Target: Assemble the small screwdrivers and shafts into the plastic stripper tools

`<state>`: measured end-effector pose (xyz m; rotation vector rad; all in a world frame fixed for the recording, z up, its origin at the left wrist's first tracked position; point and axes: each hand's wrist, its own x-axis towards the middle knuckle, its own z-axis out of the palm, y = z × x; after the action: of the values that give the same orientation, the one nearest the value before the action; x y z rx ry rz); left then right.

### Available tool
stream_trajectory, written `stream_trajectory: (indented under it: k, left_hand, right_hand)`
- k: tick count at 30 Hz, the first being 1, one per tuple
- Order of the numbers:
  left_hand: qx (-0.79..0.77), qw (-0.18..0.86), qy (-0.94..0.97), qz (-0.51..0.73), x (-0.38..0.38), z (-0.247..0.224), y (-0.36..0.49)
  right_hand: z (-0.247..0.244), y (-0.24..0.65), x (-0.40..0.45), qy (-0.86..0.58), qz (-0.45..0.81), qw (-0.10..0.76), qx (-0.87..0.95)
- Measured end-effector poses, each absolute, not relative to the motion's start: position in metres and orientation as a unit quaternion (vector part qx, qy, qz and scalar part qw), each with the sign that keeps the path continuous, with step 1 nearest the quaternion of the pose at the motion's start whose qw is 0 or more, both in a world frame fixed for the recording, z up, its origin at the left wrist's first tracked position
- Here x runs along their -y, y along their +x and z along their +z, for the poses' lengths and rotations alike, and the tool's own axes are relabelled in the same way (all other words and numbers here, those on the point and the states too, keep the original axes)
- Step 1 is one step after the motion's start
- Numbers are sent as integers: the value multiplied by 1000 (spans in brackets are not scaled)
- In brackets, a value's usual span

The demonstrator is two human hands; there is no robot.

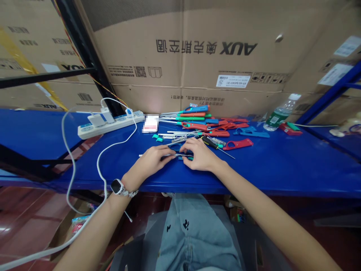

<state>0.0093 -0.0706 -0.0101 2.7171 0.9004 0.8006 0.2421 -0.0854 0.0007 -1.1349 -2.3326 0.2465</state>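
Note:
My left hand is closed, its fingers pinching a thin metal lighter tube that lies sideways between both hands. My right hand has its fingers curled round the tube's other end; its grip is partly hidden. Small blue and green bits show under the right fingers. Just beyond that hand lies a screwdriver with a black and yellow handle. A red lighter casing half rests to its right. Behind are several long-nosed lighters in blue, orange, green and red, with blue casing halves beside them.
A white power strip with chargers and loose cables stands at the left. A water bottle is at the back right near a blue shelf post. Small green pieces lie left of the lighters. Large cardboard boxes wall the back.

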Motion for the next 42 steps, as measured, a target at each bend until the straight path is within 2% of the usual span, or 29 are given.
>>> stream_trajectory:
  k: [10,17,29,42]
  left_hand:
    - [-313,49,919,233,75,-10,10]
    - [-306,11,916,258,77,-13,10]
    - [-318,100,899,284,75,-10,11]
    - [-319,61,903,282,77,-9,15]
  right_hand:
    - [-4,242,79,-407,106,266,867]
    - [2,242,85,-433,106,273,852]
    - [2,246,77,-410,172,272,854]
    - [1,241,80,-393,143,265,869]
